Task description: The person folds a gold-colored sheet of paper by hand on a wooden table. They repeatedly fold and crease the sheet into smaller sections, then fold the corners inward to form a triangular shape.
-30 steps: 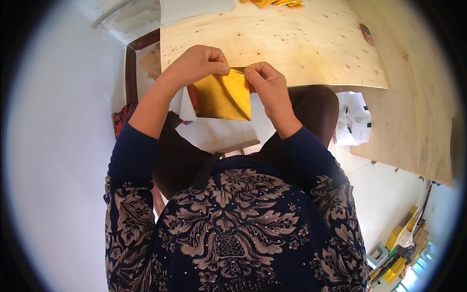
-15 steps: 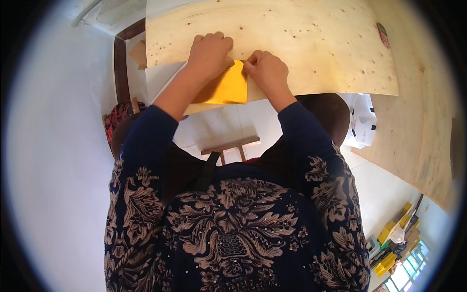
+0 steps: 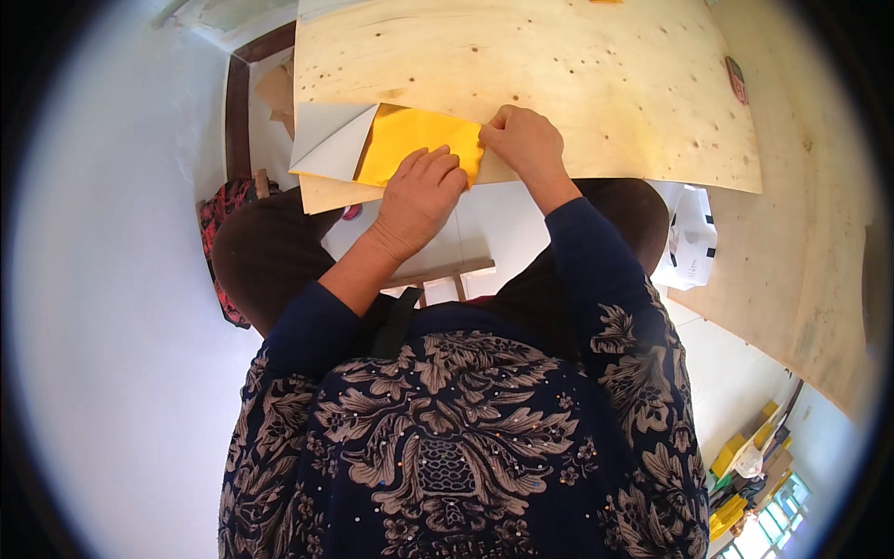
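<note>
Gold sheet (image 3: 414, 132): on the wooden table (image 3: 596, 84), by its near edge.
Left shift: my left hand (image 3: 424, 197) has gone from far edge to near, steadying the sheet.
Left grip: fingers laid across; thumb hidden, pinch I cannot tell.
Right grip: my right hand (image 3: 529, 144) pinches the right edge, knuckles up.

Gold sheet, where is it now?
The gold sheet lies at the near edge of the table, in the head view's upper middle, with the left hand over its lower edge and right hand at its right.
</note>
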A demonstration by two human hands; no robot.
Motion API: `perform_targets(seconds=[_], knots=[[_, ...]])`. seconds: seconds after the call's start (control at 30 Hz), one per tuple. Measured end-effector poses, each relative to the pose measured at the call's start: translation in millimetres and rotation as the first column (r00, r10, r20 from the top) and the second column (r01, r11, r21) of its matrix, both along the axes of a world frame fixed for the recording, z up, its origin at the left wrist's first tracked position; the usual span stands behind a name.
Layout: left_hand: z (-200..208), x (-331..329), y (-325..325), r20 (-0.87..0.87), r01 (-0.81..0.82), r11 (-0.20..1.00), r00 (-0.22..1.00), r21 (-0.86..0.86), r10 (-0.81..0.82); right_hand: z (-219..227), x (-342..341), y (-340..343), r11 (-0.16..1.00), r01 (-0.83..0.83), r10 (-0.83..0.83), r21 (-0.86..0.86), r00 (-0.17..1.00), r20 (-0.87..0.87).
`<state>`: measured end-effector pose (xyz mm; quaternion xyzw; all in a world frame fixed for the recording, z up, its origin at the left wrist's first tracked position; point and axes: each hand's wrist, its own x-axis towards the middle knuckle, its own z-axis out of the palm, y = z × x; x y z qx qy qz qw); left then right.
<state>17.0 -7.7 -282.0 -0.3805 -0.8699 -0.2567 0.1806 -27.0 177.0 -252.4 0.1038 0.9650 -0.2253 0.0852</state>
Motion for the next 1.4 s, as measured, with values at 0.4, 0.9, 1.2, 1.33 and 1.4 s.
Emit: perform_targets(seconds=[0.4,0.9,1.2,1.33,1.4], knots=[[16.4,-12.8,-7.2,0.576,-0.355,0.895,0.804,0.269,0.145,-11.9,0.8,21.1,0.933,-0.336,0.299,-0.132,0.925,-0.235],[7.5,-54.7,-15.4,0.606,-0.616,0.787,0.638,0.031,0.475,-5.0,-9.3,13.1,0.963,-0.244,0.229,-0.118,0.965,-0.130],[15.2,-65.3,-14.4,0.581,-0.601,0.784,0.588,-0.152,0.563,0.1,-11.2,3.3,0.978,-0.204,0.200,-0.043,0.976,-0.085],[15.0,-68.2,-14.1,0.582,-0.585,0.786,0.575,-0.199,0.575,3.2,-12.3,4.7,0.978,-0.206,0.205,-0.028,0.978,-0.044],[14.2,-69.1,-13.9,0.579,-0.576,0.788,0.573,-0.217,0.579,3.9,-12.7,5.5,0.979,-0.203,0.202,-0.033,0.979,-0.033]])
